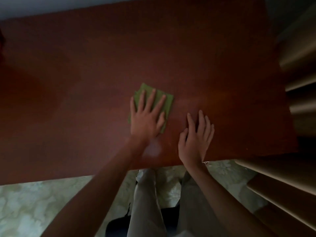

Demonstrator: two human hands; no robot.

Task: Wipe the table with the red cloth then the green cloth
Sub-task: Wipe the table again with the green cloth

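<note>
A folded green cloth [168,102] lies flat near the middle of the dark red-brown table [171,48]. My left hand [145,117] presses down on it with fingers spread, covering most of it; the forearm is blurred. To the right, near the front edge, my right hand [195,139] rests flat on the bare tabletop with nothing in it, fingers slightly apart. I do not see the red cloth clearly; a dark reddish shape [1,45] at the far left edge is too dim to identify.
Beige wooden shelves [299,82] stand against the table's right side and extend toward me. A pale wall runs behind the table's far edge. Below the front edge are my legs in light trousers [147,202] and a patterned floor [42,202].
</note>
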